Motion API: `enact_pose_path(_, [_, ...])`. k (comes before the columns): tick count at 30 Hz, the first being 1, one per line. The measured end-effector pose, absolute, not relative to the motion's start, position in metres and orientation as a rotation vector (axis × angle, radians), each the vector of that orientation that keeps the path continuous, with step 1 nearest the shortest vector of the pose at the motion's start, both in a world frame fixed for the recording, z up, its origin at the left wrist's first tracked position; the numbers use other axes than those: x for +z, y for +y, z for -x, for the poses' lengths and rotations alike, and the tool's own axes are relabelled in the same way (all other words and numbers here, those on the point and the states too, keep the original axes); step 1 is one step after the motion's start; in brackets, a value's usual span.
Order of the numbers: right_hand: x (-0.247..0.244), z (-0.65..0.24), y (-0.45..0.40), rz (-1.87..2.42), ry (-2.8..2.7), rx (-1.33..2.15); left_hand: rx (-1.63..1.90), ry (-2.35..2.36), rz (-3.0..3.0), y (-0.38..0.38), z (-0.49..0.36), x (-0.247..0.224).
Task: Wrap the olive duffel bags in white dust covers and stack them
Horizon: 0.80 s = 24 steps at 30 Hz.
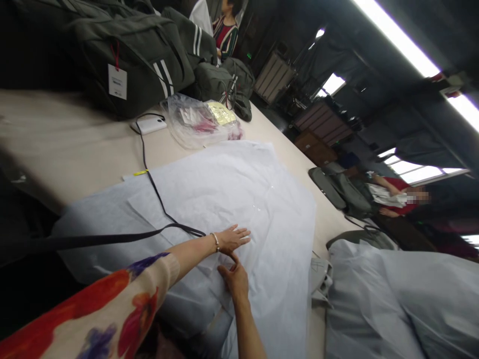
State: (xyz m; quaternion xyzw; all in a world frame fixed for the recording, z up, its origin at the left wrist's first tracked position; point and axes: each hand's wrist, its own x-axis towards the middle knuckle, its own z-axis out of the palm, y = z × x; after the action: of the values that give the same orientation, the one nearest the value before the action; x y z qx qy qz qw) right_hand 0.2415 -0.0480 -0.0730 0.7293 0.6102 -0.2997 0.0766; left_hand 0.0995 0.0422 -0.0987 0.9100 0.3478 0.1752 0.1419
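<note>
A large, thin white plastic bag [239, 189] lies spread over the table, wrinkled, its near part sloping down toward me. My left hand [232, 240], with a bracelet at the wrist, rests flat on it, fingers stretched out. Just below, my right hand [236, 280] has its thumb and fingers bent in at a fold of the bag, seeming to grip it; the fingertips are partly hidden. A black strap [155, 192] runs across the bag, and its end near my left wrist is hard to follow.
Dark green bags [130, 60], one with a white tag [117, 81], stand at the far left. Near them lie a white device [149, 124] and a clear plastic bag [202, 122]. White-covered bundles [404, 294] sit at right. Two people are farther off.
</note>
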Motion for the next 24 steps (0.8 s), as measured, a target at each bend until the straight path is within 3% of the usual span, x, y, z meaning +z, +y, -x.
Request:
enact_pose_path(3, [-0.070,-0.239,-0.048,-2.205,1.810,-0.820,0.559,1.223,-2.600,0.024,-0.069,-0.090])
enact_pose_path(11, [-0.058,-0.232,-0.050,-2.095,1.875,-0.817,0.207,1.836,-2.298,-0.032,0.044,-0.102])
enact_pose_path(24, [-0.074,-0.247,-0.041,-1.970,1.678,-1.128,-0.036,2.067,-2.115,-0.027,0.163,-0.078])
